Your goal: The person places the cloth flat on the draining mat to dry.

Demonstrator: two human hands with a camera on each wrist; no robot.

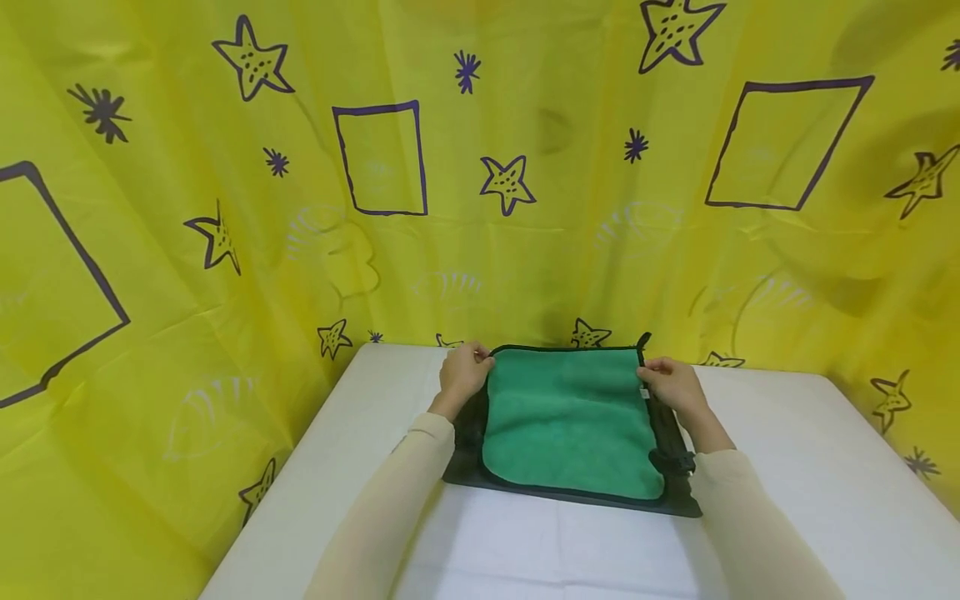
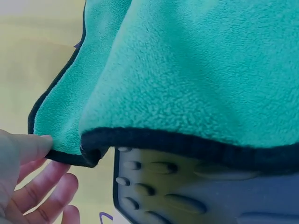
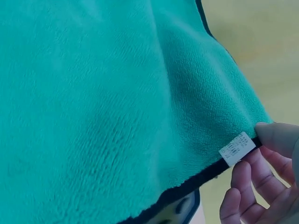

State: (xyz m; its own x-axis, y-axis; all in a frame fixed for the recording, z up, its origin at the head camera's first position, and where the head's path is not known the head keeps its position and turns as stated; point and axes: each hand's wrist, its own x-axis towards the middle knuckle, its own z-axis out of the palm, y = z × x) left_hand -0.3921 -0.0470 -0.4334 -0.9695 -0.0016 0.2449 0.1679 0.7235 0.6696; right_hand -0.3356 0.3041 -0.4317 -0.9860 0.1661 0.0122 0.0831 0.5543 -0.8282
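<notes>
A green plush cloth [image 1: 570, 421] with a black bound edge is spread over a dark mat or tray [image 1: 468, 467]. My left hand [image 1: 463, 372] pinches the cloth's edge near its far left corner; in the left wrist view the thumb [image 2: 35, 145] presses on the border and the edge folds beside it. On the far right side, my right hand [image 1: 675, 387] pinches the border between thumb and fingers, right by a small white label [image 3: 237, 148]. Raised dark nubs [image 2: 145, 189] show on the mat below the cloth in the left wrist view.
Beside the cloth's right edge lies a black object [image 1: 672, 461], partly covered. The white table [image 1: 795, 467] extends on both sides and toward me. A yellow curtain [image 1: 555, 250] printed with stars and frames hangs right behind the table's far edge.
</notes>
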